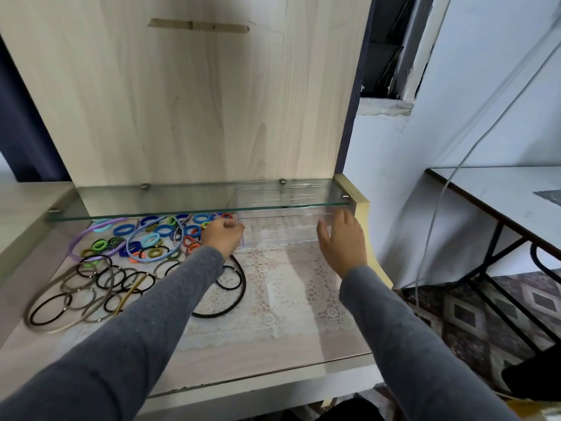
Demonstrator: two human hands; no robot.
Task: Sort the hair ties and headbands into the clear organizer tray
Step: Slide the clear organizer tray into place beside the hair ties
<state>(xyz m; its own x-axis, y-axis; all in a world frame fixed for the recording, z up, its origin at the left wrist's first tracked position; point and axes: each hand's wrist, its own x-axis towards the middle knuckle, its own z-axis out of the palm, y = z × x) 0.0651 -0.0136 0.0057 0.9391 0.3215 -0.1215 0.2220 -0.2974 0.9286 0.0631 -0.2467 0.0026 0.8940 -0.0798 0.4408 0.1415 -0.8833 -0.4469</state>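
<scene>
Work surface: pale wood-look vanity top (273, 354) with a lace mat (282, 287) at centre-right. A second table (501, 189) stands well apart at the right.

Near zone: both forearms in grey sleeves reach fwd over the top.

Mid zone, left: thin black and grey hair ties (100, 276) lie loose in an overlapping group. A black headband (243, 284) lies on the mat's left edge, partly under the left forearm.

Far zone, left: coloured hair ties (156, 230) (blue, green, orange) and a purple headband (72, 243) are spread on the top, partly under the glass shelf (151, 202).

Far zone, centre-right: the clear organizer tray (279, 229) sits on the mat below the shelf. No items are visible inside it.

Hands:
- Left hand (223, 235): fingers curled at the tray's left end; appears to grip that wall.
- Right hand (343, 244): wide, fingers straight, just beside the tray's right end. Contact cannot be told.

Behind: wood back panel (197, 101).

Status (est.): sorting not begun. All visible ties and headbands are outside the tray. Current step is prob. positioning the tray. All sorting remains to be done.
</scene>
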